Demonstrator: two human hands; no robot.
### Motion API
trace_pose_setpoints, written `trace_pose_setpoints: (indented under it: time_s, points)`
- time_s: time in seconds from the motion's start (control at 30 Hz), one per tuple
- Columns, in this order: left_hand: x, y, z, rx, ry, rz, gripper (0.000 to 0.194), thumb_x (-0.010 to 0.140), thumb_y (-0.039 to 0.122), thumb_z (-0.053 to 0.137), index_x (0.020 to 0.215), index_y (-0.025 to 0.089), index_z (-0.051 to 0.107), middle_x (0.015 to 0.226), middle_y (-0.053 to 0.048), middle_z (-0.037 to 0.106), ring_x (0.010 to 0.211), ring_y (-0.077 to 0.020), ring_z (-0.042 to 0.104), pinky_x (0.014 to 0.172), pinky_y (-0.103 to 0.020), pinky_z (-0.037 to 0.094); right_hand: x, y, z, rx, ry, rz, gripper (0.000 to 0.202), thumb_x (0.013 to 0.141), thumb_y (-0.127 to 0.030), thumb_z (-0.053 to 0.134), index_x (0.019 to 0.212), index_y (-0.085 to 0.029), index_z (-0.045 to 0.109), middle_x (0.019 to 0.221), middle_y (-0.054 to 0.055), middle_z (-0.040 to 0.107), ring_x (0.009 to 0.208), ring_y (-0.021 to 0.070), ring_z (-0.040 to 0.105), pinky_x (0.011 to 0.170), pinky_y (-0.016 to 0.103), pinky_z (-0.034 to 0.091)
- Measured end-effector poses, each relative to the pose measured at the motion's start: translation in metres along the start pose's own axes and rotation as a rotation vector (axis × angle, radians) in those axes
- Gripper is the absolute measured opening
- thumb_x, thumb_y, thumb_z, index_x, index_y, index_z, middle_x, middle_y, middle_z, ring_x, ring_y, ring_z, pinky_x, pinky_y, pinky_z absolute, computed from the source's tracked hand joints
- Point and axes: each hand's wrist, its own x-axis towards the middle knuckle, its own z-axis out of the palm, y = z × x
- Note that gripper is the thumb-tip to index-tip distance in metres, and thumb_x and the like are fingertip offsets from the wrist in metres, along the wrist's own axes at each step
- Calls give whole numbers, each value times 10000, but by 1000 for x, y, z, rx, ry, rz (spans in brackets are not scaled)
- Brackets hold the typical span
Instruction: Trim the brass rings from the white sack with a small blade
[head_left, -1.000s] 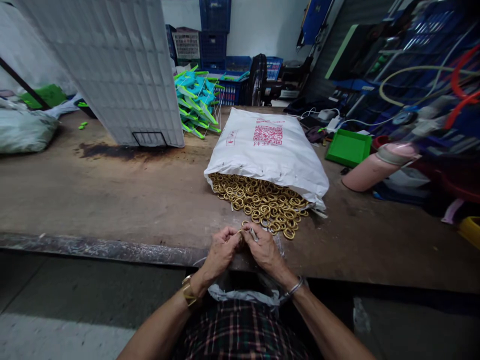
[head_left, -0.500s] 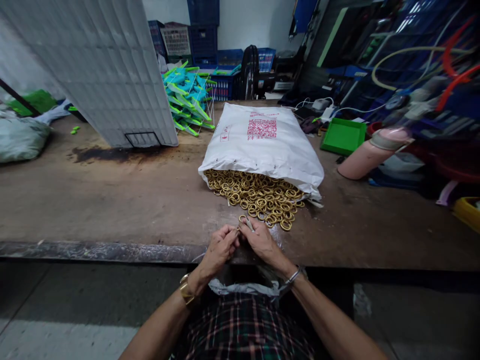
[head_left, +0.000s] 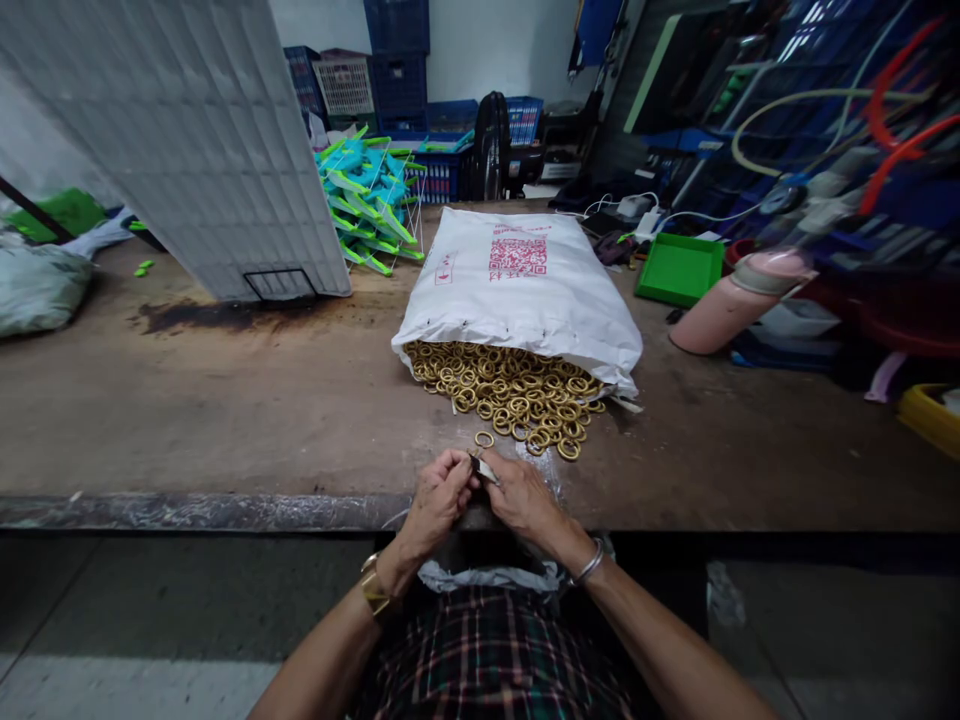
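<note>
Indoors, at a worn wooden worktable [head_left: 225, 400], a tall grey panel [head_left: 217, 150] is seen at left, beside a heap of teal and green plastic pieces [head_left: 367, 200]. Near the table's front edge, the left hand [head_left: 441, 500] is closed, its fingertips pinched together; what is gripped there is hidden. Just beyond the fingertips, a single gold-coloured ring [head_left: 476, 439] is set apart on the tabletop. A small pale tool [head_left: 489, 472] is gripped in the closed right hand [head_left: 525, 500], its dark end brought close to the left fingers. Behind, gold-coloured rings [head_left: 517, 408] are spilled from the mouth of a white sack [head_left: 525, 310], with a green tray [head_left: 679, 270] and a pink bottle [head_left: 709, 310] farther right. If the tool slips under pressure, a fingertip could be nicked; if the loose ring or the pile is brushed by a knuckle, rings could be scattered.
</note>
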Motion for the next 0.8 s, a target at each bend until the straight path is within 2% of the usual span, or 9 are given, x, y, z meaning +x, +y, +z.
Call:
trace_pose_setpoints:
  time_s: [0.1,0.3,0.47,0.57,0.67,0.8]
  points:
    - [0,-1,1,19,24,5,349,704,504,569,760,178,458,584,65,469,378,-22,275,356,-166,179,1,-2,-2,-38,-26,-6,262,751,-109,377,937,-177,548,733,47,628,633,150,525,563,251,256]
    - [2,-7,0,34,58,38,349,714,510,554,738,177,453,534,75,435,375,-25,281,356,-162,185,4,-6,-4,-149,-77,8,287,738,-105,384,975,-169,534,762,68,651,638,166,563,547,266,247]
    - [-2,-7,-2,24,43,64,353,731,514,547,716,176,444,472,92,388,348,-24,259,342,-159,189,9,-10,-7,-205,-108,50,269,769,-118,370,973,-161,540,773,85,656,671,181,585,553,268,257]
    - [-9,-2,-1,-1,-12,91,345,732,491,570,698,171,446,482,87,404,347,-19,278,347,-160,209,17,-5,-10,-191,-87,99,273,775,-116,369,984,-156,541,801,93,653,692,172,578,570,260,271]
    - [-14,4,-1,-138,-86,90,309,741,443,590,711,163,463,549,64,459,372,-18,307,359,-158,234,24,1,-12,-92,-34,129,214,772,-120,373,870,-149,561,759,78,631,652,148,536,574,249,279]
    - [-13,10,-5,-341,-100,11,276,730,394,617,763,165,467,657,39,509,402,-17,329,355,-146,218,24,-4,-10,362,25,158,221,805,-213,364,659,-166,524,604,0,538,563,103,440,534,216,287]
